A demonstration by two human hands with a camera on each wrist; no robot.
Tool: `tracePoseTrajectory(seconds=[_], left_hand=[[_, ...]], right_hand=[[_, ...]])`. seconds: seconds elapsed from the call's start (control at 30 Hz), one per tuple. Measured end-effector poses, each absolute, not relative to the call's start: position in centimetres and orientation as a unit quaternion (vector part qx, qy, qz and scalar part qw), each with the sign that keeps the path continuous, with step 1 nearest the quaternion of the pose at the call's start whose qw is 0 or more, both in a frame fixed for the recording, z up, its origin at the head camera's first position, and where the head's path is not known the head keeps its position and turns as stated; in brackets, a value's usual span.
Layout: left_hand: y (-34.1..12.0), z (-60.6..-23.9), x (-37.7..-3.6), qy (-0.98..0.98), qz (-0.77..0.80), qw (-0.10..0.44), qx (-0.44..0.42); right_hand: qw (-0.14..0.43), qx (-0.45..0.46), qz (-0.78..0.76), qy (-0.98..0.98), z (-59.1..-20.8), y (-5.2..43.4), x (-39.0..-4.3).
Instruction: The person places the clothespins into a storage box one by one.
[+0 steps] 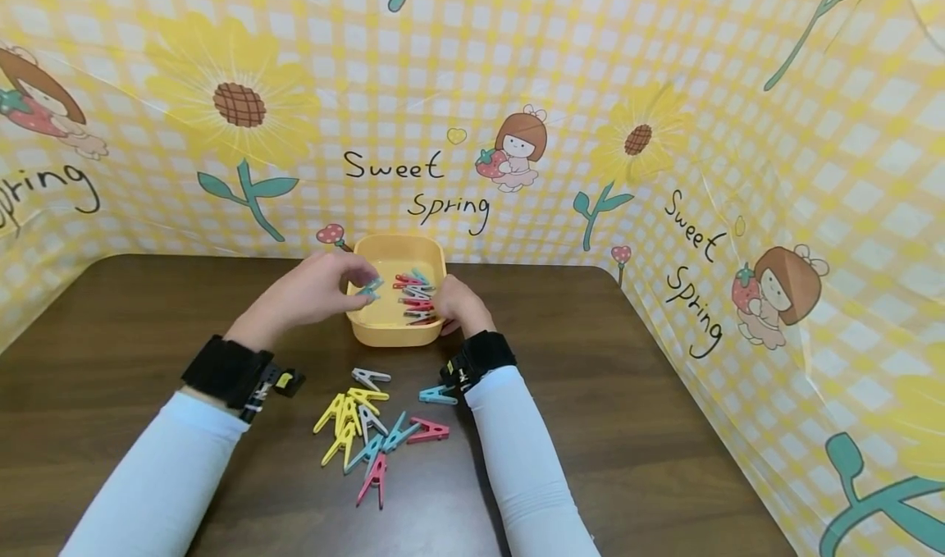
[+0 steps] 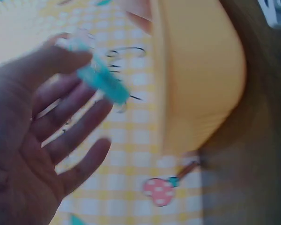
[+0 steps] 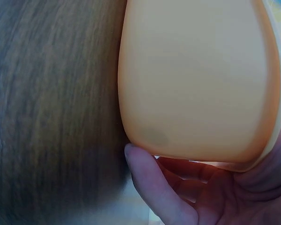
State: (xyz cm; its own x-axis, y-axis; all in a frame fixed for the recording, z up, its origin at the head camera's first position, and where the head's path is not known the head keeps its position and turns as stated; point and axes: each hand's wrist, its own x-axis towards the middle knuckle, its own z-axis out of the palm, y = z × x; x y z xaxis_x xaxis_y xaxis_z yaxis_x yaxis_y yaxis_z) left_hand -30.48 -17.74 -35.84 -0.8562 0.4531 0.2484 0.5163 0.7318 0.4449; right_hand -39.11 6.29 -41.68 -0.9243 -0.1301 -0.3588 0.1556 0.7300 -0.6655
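**Clothes pegs and yellow tub on dark table**

Yellow tub (image 1: 399,253): square plastic, centre of the head view, at the far edge of the dark wooden table (image 1: 664,426). Holding a small heap of pegs (image 1: 415,299), red, grey and teal, along its right-hand side.

Left hand (image 1: 310,290): raised over the tub's left rim, left of frame centre. Teal peg (image 1: 369,288) pinched between thumb and fingertips; remaining fingers (image 2: 75,136) loosely spread, as seen in the left wrist view, where the peg (image 2: 100,77) shows blurred in the upper left.

Right hand (image 1: 458,304): at the tub's near right corner. Thumb (image 3: 147,178) pressed against the outer wall (image 3: 196,79), palm cupped beneath the rim in the right wrist view. Fingers curled round the corner.

Loose pegs (image 1: 369,426): scattered on the table below centre of the head view, between the two forearms; yellow, teal, red and grey, some overlapping. One teal peg (image 1: 437,394) just beside the right wristband.

Backdrop (image 1: 517,89): yellow checked sheet with sunflowers and "Sweet Spring" lettering, across the top and right of the frame.
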Motion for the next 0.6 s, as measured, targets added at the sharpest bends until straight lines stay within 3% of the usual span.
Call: tracePoseTrajectory(seconds=[0.27, 0.6], left_hand=[[-16.5, -39.1, -33.6, -0.963, -0.196, 0.043, -0.181], [-14.5, -40.4, -34.2, -0.975, -0.121, 0.047, -0.180]], right_hand=[[0.201, 0.014, -0.366, 0.908, -43.7, 6.2, -41.3], [0.191, 0.005, -0.357, 0.914, -41.5, 6.3, -39.2]])
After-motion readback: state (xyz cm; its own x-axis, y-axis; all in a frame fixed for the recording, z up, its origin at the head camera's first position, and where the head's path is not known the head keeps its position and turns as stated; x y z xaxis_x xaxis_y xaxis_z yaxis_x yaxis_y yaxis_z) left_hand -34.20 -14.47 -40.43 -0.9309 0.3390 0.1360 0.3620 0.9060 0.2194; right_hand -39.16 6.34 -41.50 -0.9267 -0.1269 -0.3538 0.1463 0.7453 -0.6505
